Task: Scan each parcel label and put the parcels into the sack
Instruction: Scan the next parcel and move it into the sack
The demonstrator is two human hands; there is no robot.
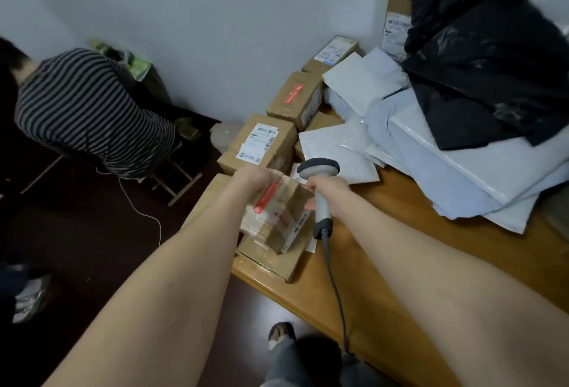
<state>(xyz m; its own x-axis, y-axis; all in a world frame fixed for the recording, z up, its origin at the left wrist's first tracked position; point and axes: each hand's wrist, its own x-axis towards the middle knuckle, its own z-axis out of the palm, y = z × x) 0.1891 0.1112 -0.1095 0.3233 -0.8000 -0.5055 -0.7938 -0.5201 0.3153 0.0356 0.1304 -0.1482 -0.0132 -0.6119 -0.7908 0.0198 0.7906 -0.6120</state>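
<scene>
Left hand (255,178) grips one taped box (278,214) at the worktop's (400,251) near-left edge, right hand (331,191) clasps one scanner (320,169) beside it, one black sack (486,63) far right

Head-worn view, steeply down, close over table (385,211) corner

The parcel (277,217) is brown with a red strip (266,198), the scanner (320,171) grey, the plastic bag (480,63) black, the mailers (462,168) pale grey, the shirt (86,109) striped.
</scene>
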